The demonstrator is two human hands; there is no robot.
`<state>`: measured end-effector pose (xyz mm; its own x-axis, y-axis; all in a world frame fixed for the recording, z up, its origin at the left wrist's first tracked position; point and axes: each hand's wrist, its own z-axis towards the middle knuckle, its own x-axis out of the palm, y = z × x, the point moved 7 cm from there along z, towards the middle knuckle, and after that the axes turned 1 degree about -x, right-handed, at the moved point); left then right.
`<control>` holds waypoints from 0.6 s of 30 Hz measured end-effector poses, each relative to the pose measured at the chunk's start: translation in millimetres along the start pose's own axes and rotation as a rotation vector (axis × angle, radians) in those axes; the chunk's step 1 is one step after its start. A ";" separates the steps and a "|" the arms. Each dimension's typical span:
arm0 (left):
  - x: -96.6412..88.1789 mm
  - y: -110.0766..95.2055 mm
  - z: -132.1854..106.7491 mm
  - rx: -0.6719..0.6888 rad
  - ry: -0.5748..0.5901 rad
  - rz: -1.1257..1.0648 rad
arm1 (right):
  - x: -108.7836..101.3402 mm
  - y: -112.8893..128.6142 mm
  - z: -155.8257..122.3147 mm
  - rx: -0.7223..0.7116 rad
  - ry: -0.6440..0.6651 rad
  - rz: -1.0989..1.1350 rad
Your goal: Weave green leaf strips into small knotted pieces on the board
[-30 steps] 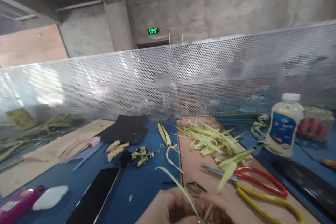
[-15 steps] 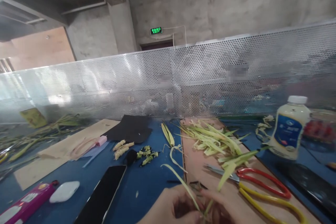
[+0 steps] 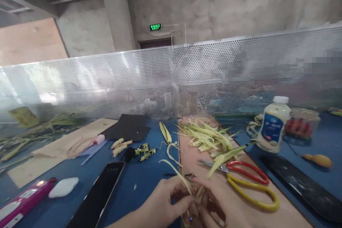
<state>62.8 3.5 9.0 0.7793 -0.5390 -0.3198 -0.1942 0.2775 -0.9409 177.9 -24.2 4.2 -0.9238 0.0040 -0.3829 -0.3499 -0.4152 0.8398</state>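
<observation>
At the bottom middle, my left hand [image 3: 167,196] and my right hand [image 3: 220,205] work close together with fingers bent inward. A pale green leaf strip [image 3: 175,170] is pinched by my left hand, its free end curving up and away to the left. The fingers of my right hand close round the lower ends of the strips; exactly what they grip is partly hidden. Just right of the hands, red-and-yellow-handled scissors [image 3: 227,171] lie on a tan board [image 3: 196,162], blades pointing left. Beyond them is a loose pile of pale green leaf strips [image 3: 208,137].
A black phone [image 3: 97,196], a white case [image 3: 63,187] and a magenta device [image 3: 28,197] lie left on the blue table. Black paper [image 3: 128,127] is farther back. A bottle [image 3: 274,124] and a black case [image 3: 299,185] stand right. A perforated metal panel [image 3: 112,85] runs behind.
The view has turned slightly right, so table things sit farther left. More of both hands and forearms shows; they stay together on the leaf strip.
</observation>
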 end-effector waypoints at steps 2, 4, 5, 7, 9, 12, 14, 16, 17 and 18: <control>0.0 0.4 -0.9 0.001 -0.004 0.036 | 0.6 3.7 -0.9 -0.026 -0.006 0.014; -0.4 -0.7 -1.6 0.018 -0.013 0.065 | 2.3 5.8 -0.5 -0.045 0.002 0.027; -0.6 -1.8 -1.8 0.031 -0.019 0.071 | 2.4 6.3 -0.1 -0.053 -0.003 0.042; -1.1 -4.5 -2.0 0.048 -0.031 0.073 | 2.7 6.3 0.0 -0.059 -0.003 0.084; -1.4 -7.0 -1.8 0.050 -0.045 0.075 | 1.8 5.5 -1.0 -0.049 -0.001 0.123; -2.0 -10.9 0.2 0.046 -0.085 0.055 | -2.3 5.2 -2.8 -0.020 -0.007 0.148; -3.3 -13.0 3.2 0.047 -0.147 0.013 | -5.4 6.0 -3.1 -0.009 -0.016 0.130; -0.2 -13.2 8.5 0.037 -0.173 0.008 | -8.3 5.8 -2.3 0.002 -0.035 0.085; 3.2 -12.3 11.9 0.022 -0.164 0.008 | -9.7 5.3 -1.7 0.004 -0.050 0.068; 7.3 -11.5 15.4 0.011 -0.147 0.013 | -11.0 4.8 -0.9 0.003 -0.065 0.064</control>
<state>79.9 8.6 19.2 0.8556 -0.4133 -0.3118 -0.1990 0.2934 -0.9351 186.5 -27.0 12.0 -0.9524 0.0365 -0.3028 -0.2902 -0.4135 0.8630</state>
